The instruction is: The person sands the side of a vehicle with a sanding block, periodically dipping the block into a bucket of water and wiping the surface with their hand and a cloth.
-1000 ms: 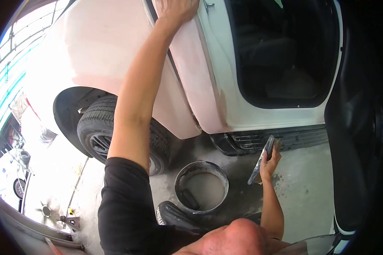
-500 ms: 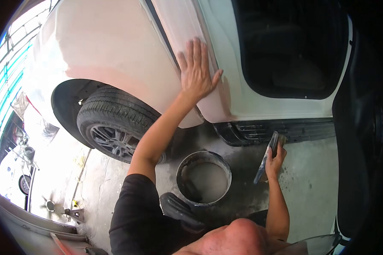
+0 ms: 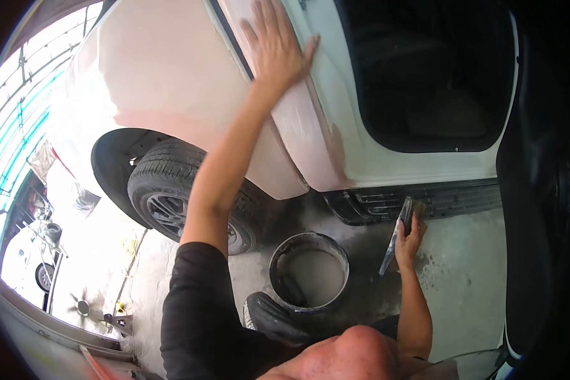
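My left hand [image 3: 277, 54] lies with fingers spread on the pale pinkish, sanded-looking body panel [image 3: 304, 139] of a vehicle, beside the dark gap along the fender [image 3: 171, 76]. It is open and holds nothing. Lower right, my right hand [image 3: 410, 242] is closed around a long, flat sanding block [image 3: 396, 237], seen nearly edge-on and tilted. The block is near the black side step [image 3: 424, 201], below the white door [image 3: 411, 166]. A round bucket [image 3: 273, 272] with cloudy grey water [image 3: 320, 275] stands on the floor between my arms; a dark object lies in the water.
A wheel [image 3: 164, 183] sits in the arch at left, partly behind my left arm. The concrete floor [image 3: 462, 253] is wet around the bucket. A small fan [image 3: 83, 308] and a stand [image 3: 121, 322] are at lower left. A dark shoe [image 3: 269, 316] is by the bucket.
My left hand has slid upward along the panel, still flat with fingers spread. My right hand keeps the sanding block in nearly the same place. The whole view has shifted slightly.
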### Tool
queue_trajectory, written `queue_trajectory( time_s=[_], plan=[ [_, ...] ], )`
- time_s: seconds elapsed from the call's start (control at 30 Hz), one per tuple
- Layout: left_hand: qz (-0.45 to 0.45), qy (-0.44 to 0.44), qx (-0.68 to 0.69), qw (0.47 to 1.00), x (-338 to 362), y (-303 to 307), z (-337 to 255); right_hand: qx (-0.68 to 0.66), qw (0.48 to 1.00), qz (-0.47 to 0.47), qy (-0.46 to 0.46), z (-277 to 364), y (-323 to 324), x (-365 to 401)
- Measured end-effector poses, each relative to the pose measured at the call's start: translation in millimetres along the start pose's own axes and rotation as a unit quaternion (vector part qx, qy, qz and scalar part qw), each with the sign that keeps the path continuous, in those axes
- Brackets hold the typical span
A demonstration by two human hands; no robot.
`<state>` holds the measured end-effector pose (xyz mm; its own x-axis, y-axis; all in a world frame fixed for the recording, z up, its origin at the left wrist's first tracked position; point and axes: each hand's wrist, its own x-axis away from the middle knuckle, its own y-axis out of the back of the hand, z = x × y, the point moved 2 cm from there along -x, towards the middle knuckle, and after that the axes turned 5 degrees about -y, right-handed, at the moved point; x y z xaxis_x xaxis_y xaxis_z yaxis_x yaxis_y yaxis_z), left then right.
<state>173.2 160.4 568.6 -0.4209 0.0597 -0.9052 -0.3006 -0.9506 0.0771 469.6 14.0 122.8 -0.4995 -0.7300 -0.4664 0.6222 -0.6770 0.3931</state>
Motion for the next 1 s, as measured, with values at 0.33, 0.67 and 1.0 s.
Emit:
queue_trajectory(
  time_s=[0.33,0.67,1.0],
  plan=[
    [0.005,0.066,-0.054,0.996,-89.2,-2.0,43.3,0.022,0.999,0.022,-0.024,-9.9,-0.2,-1.5],
    [0.063,0.065,0.044,0.995,106.6,-5.2,-50.6,0.032,0.999,0.027,0.002,-9.3,-6.2,0.1],
    [0.346,0.05,0.406,0.844,373.5,84.3,-172.8,0.06,0.997,0.029,0.036,-4.2,14.5,7.6]
  ],
)
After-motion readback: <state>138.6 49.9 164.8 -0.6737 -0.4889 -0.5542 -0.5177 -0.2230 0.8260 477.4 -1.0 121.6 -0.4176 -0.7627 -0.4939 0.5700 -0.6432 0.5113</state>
